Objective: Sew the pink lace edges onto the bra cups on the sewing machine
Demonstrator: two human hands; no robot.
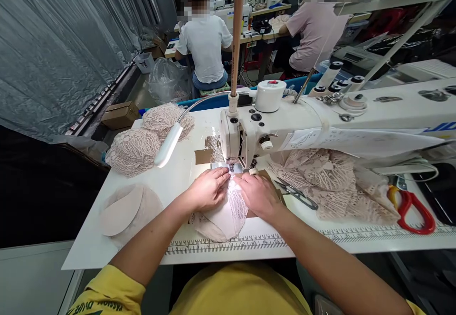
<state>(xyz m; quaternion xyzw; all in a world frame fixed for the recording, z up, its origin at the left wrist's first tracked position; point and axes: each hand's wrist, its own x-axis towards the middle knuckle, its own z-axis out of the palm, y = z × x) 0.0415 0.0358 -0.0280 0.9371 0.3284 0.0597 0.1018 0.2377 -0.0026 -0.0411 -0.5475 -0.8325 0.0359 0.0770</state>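
Beneath the needle of a white sewing machine lies a beige lace bra cup, its near edge spread toward me on the table. My left hand is closed on the cup's left side, fingertips close to the presser foot. From the right, my right hand is closed on the cup's other side, fingers bent down onto the lace. The stitching point is partly hidden by my fingers. A small lamp hangs left of the machine head, and the work area is brightly lit.
Finished-looking lace cups are piled at left, with flat round cup pieces nearer me. At right lie thread snips, loose lace and red-handled scissors. A ruler strip lines the front edge. Two people sit beyond.
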